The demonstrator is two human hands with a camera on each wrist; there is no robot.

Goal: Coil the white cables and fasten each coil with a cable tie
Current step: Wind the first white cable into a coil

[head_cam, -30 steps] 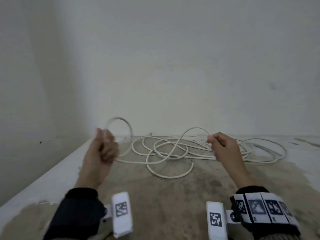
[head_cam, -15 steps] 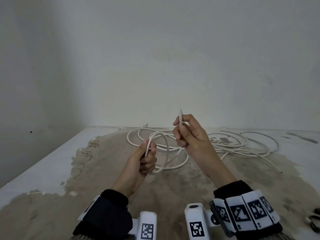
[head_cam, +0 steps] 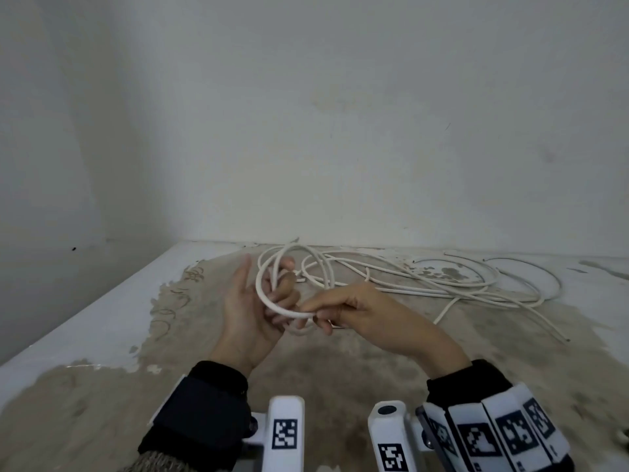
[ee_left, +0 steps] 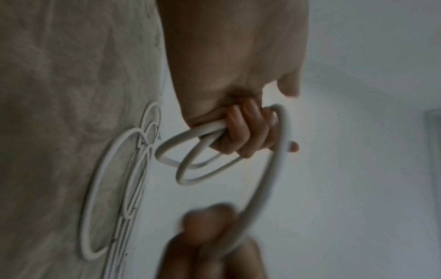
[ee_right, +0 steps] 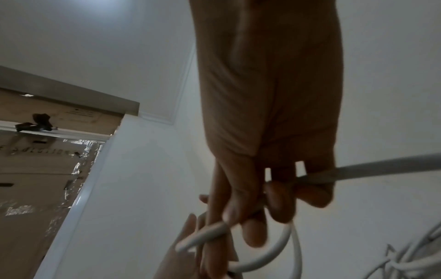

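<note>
Coiling under way: small loops of white cable (head_cam: 272, 301) are gripped by the left hand (head_cam: 253, 313) while the next turn is pinched by the right hand (head_cam: 354, 310), in front of the loose cable pile (head_cam: 425, 277); slack must be fed.

A stained, worn tabletop (head_cam: 340, 369) meets a pale wall (head_cam: 306, 114) — cardboard boxes (ee_right: 35, 179) beyond.

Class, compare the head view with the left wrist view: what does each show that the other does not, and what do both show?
Only the head view shows the whole tangle of loose white cables across the stained table, plus both wrist cameras and sleeves. Only the left wrist view shows the left hand's fingers curled round a small coil of about two finished loops. Both show the left hand holding the coil while the right hand pinches the cable and feeds the next loop.
</note>
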